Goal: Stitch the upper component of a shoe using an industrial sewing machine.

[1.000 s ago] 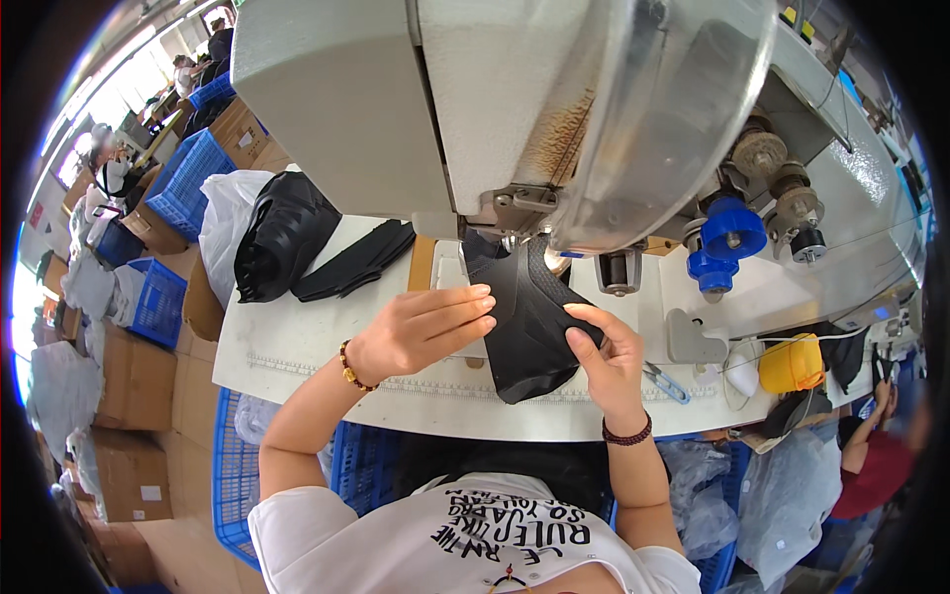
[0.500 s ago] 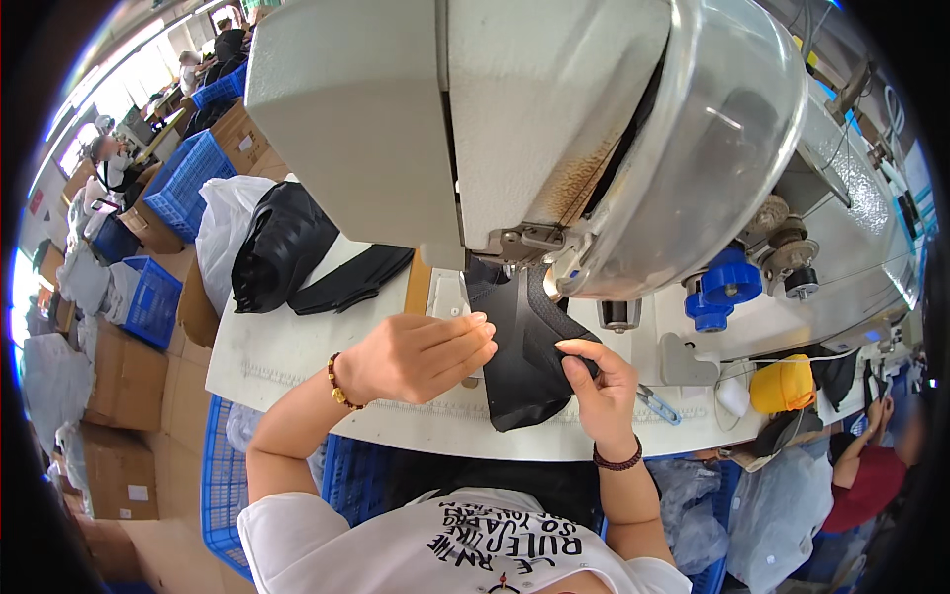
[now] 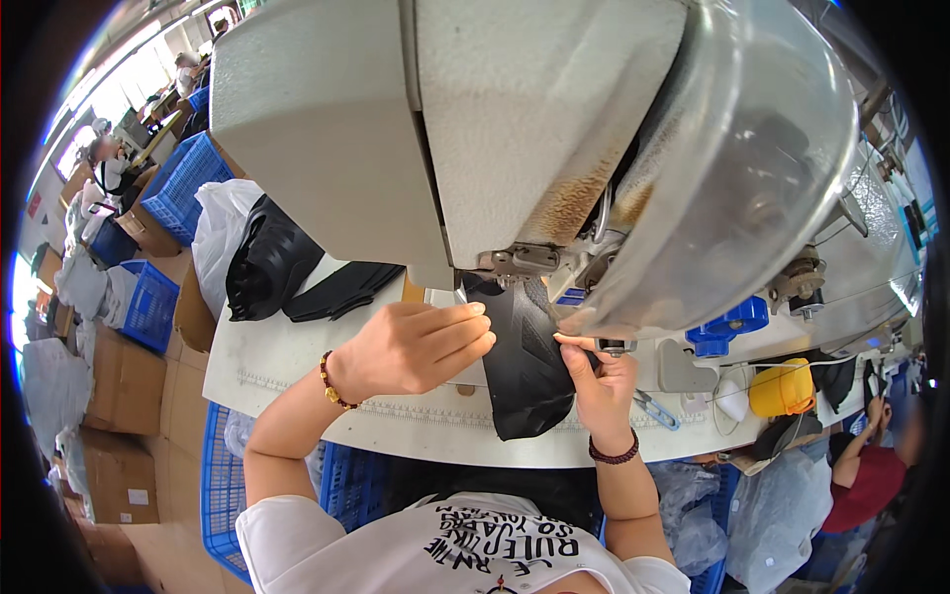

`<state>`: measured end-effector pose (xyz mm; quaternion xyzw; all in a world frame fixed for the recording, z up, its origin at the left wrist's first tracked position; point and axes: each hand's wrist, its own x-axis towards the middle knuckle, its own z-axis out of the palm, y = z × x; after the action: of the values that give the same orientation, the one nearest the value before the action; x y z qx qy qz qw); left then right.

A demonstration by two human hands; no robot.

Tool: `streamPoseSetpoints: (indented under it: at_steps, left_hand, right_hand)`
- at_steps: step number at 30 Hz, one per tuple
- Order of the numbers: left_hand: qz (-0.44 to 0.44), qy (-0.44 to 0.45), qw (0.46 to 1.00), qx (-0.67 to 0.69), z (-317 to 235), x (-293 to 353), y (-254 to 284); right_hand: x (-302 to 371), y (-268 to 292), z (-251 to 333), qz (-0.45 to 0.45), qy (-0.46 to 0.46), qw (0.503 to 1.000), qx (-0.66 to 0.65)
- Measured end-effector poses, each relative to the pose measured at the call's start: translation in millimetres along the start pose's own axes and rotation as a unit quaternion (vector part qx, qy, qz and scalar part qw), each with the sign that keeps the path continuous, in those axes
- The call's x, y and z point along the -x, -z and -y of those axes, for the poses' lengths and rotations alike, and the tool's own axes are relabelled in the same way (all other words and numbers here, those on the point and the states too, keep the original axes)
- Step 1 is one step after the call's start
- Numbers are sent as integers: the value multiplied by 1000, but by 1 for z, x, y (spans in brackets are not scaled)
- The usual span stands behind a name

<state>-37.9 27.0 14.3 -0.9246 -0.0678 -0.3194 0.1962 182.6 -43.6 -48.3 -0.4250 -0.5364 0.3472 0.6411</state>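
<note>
A black, leather-like upper piece (image 3: 529, 386) with a textured band lies under the presser area (image 3: 520, 260) of a large sewing machine (image 3: 327, 139), its lower end toward me. My right hand (image 3: 604, 381) pinches the piece's right edge between thumb and forefinger, close under the machine's clear cover (image 3: 732, 188). At the left edge, my left hand (image 3: 411, 351) is closed, fingers pressed together and tips touching or nearly touching the piece. What those fingers hold, if anything, is hidden. The needle cannot be made out.
More black pieces (image 3: 346, 289) lie stacked on the white table (image 3: 297, 371) at left, beside a black bundle (image 3: 267, 257). Blue-handled snips (image 3: 658, 411) and a yellow container (image 3: 782, 388) are at right. A blue crate (image 3: 226, 485) stands below the table edge.
The machine appears larger and lower in view. My right fingertips have moved up along the piece's right edge, and its near end has straightened slightly. My left hand stays almost in place.
</note>
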Motion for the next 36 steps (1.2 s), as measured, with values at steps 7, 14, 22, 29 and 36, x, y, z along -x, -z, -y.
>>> streamPoseSetpoints:
  at_steps: [7,14,22,29,36]
  left_hand:
    - [0,42,999,27,8,8,-15]
    - [28,41,997,50,14,8,-15]
    - [27,85,994,64,21,0,-16]
    - [26,96,994,45,13,-6,-19]
    - [43,86,995,-25,8,-10,-6]
  right_hand:
    - [-7,-3,-8,-37,13,999,-8]
    - [-11,-5,-6,-52,27,998,3]
    - [-22,2,-16,-47,159,937,306]
    - [-23,17,-24,-55,181,918,349]
    - [-8,-23,37,117,204,849,474]
